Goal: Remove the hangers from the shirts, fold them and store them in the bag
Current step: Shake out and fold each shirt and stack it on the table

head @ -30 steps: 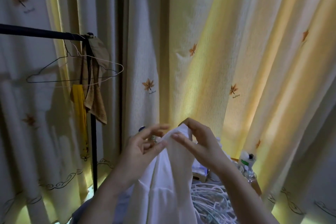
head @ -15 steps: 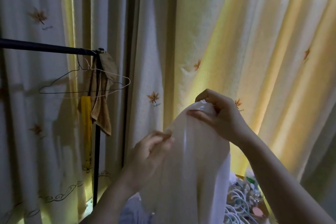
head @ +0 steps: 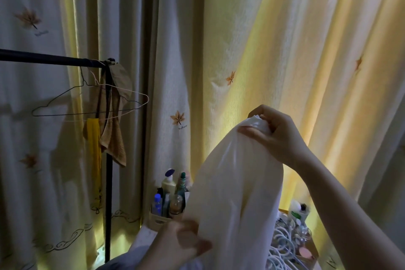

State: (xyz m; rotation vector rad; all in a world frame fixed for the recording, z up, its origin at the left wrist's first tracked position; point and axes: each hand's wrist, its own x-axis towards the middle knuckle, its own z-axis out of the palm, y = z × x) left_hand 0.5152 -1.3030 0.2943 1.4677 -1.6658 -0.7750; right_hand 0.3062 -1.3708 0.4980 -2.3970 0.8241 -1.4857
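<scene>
While the right hand (head: 278,136) closed its curled fingers and thumb round a bunched corner of the white shirt (head: 236,182) and held it high, the garment hung in one long drape in the middle of the scene, and its hem ran out of view at the near edge. The left hand (head: 175,245) sat low against the shirt's left edge. It was too blurred to tell whether it gripped the cloth or only touched it. No hanger showed inside the shirt.

The cloth looked thin and light, since the glow from the curtain (head: 241,28) came through it. It looked quite limp and would likely sag wherever it was not held. Its faint sheen suggested that a loose pinch might slip. Two firm holds set well apart along a seam or the shoulders would probably spread it flat for folding.

Room was tight. A cluster of bottles (head: 171,193) stood just left of the shirt and behind it. A heap of white hangers (head: 282,245) lay at the near right, and their hooks looked likely to snag a trailing hem. Farther left, the clothes rail (head: 43,59) carried wire hangers (head: 87,103), a brown towel (head: 114,138) and a yellow cloth (head: 94,149), all well apart from the shirt. The freest space appeared to be the gap between the rail's post and the shirt, above the bottles.
</scene>
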